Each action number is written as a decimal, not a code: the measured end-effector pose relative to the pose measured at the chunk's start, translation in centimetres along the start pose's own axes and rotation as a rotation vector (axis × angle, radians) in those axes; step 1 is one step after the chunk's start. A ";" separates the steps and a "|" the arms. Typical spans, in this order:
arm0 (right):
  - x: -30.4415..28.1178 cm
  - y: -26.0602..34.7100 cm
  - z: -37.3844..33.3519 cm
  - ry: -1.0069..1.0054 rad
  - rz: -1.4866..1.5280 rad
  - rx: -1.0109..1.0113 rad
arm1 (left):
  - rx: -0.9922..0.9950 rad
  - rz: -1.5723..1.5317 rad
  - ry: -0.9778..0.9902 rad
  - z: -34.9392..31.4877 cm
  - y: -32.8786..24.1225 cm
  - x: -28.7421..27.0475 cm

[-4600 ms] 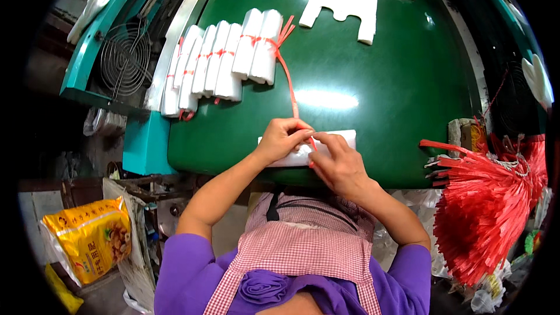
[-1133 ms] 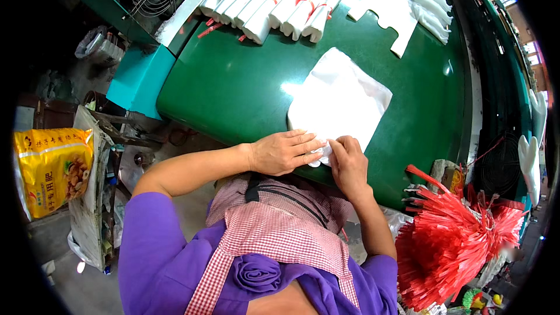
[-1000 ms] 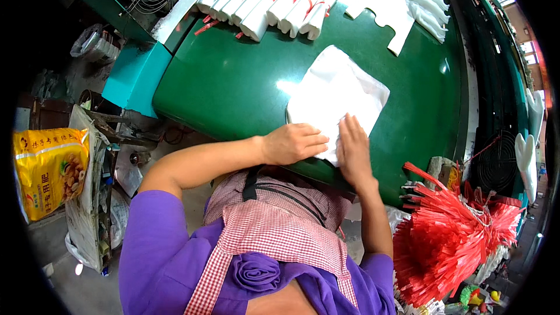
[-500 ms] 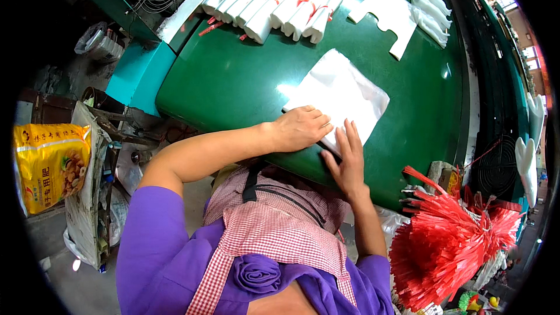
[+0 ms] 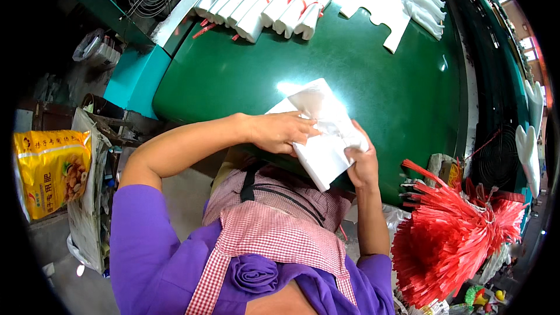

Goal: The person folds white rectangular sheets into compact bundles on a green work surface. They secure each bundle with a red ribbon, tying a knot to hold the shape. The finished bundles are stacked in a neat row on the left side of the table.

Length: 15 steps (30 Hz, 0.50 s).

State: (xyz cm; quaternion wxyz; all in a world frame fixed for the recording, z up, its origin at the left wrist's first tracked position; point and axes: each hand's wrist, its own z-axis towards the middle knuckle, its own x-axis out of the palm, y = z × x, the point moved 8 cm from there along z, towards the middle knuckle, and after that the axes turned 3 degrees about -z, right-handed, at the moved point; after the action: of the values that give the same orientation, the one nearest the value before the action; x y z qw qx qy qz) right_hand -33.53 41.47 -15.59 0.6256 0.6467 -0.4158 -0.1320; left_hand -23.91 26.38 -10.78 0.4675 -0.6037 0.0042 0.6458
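Note:
A stack of thin white plastic bags (image 5: 326,160) lies partly folded over at the near edge of the green table. My right hand (image 5: 364,157) grips its right side, thumb on top and fingers behind. The near corner of the stack sticks out past the table edge. My left hand (image 5: 283,131) rests on the left part of the stack with its fingers stretched over the plastic; its thumb is partly hidden.
Rolled white bag bundles with red ties (image 5: 251,14) line the far left of the green table (image 5: 221,81). A cut white bag sheet (image 5: 382,11) lies at far right, beside more folded bags (image 5: 423,3). Red plastic strips (image 5: 449,245) hang in a bunch at right.
The stack was flat and has been folded over and drawn nearer. My right hand went from lying flat to gripping its right side; my left hand shifted slightly left.

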 end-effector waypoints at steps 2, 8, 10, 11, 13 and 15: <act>1.4 1.0 -1.2 0.085 -0.594 -0.246 | -0.173 -0.177 0.115 -0.2 1.6 -0.3; 3.4 3.2 -0.9 0.395 -1.567 -0.635 | 0.068 0.506 0.039 3.8 -1.0 -1.0; 3.5 3.6 -0.5 0.472 -1.618 -0.650 | 0.068 0.491 -0.010 6.5 -2.7 -4.3; 3.8 3.5 -0.5 0.511 -1.623 -0.614 | 0.095 0.417 -0.118 6.9 -2.1 -4.5; 4.1 3.4 -0.8 0.564 -1.605 -0.526 | -0.076 0.332 0.143 6.1 0.8 -1.4; 3.2 3.3 -1.7 0.569 -1.510 -0.431 | -0.198 0.187 0.234 4.5 2.3 0.6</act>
State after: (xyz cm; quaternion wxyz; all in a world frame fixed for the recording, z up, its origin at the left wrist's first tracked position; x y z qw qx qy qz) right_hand -31.62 40.78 -11.10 0.5602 0.6264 0.3374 -0.4241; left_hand -28.72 28.01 -11.33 0.3400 -0.7148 0.0510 0.6090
